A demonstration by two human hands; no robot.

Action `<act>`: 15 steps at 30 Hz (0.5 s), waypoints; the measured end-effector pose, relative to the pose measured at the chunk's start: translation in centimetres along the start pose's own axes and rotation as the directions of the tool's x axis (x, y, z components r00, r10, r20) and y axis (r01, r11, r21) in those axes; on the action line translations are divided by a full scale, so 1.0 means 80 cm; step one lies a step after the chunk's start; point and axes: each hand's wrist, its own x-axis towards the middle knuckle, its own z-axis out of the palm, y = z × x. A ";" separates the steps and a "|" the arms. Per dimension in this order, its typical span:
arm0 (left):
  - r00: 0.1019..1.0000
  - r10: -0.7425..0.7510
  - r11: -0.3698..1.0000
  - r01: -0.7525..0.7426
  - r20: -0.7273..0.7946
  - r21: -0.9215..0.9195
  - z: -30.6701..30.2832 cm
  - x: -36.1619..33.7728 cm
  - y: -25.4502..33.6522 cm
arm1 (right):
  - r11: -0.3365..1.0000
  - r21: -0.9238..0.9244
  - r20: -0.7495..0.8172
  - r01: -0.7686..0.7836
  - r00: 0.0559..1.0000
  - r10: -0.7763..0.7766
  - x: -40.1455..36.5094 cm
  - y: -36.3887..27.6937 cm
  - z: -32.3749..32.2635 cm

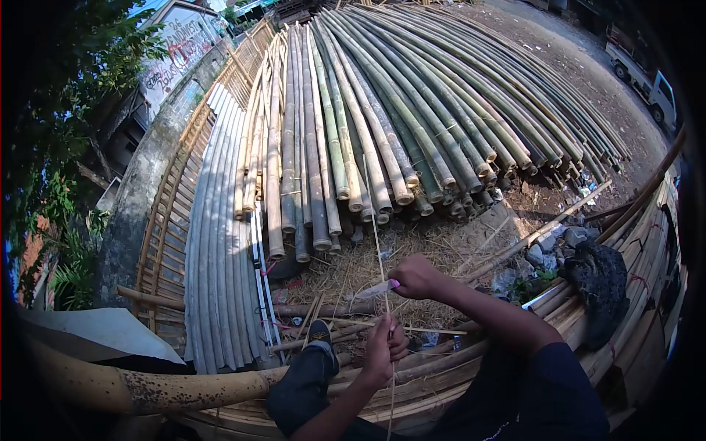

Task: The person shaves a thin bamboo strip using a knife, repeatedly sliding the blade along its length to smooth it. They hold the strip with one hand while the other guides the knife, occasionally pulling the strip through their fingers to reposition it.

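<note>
Seated among bamboo. Clenching a thin bamboo strip [377, 242] low down in the left hand [384, 347], the strip upright, rising past a shoe [321, 334] toward the pole ends. Gripping a knife [373, 289] in the right hand [416, 277], blade against the strip just above the left hand. Close ahead: stacked bamboo poles [382, 125], cut ends facing in, dry shavings [434, 253] beneath. Left: corrugated sheets [213, 242]. Lower left: a thick speckled bamboo culm [147, 388]. Far right: a truck [651, 84].

Navy sleeve [548, 386], dark trousers [298, 393], black shoe [321, 336] with yellow mark.
</note>
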 end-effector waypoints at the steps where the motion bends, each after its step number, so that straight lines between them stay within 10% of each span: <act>1: 1.000 -0.005 1.000 0.005 0.001 0.001 0.005 -0.005 -0.007 | 0.997 -0.006 -0.091 -0.075 0.993 0.074 0.000 0.016 -0.001; 4: 0.971 -0.197 0.979 0.202 0.134 -0.022 0.013 -0.016 -0.031 | 0.840 0.063 -0.214 -0.539 0.815 0.539 0.004 0.094 -0.028; 7: 0.954 -0.232 0.967 0.247 0.192 -0.059 0.009 -0.010 -0.028 | 0.816 0.041 -0.345 -0.576 0.758 0.553 -0.008 0.112 -0.048; 15: 0.996 -0.032 0.996 0.025 0.084 0.085 -0.016 0.015 0.019 | 0.999 0.033 0.192 0.001 0.981 -0.007 -0.003 0.002 -0.019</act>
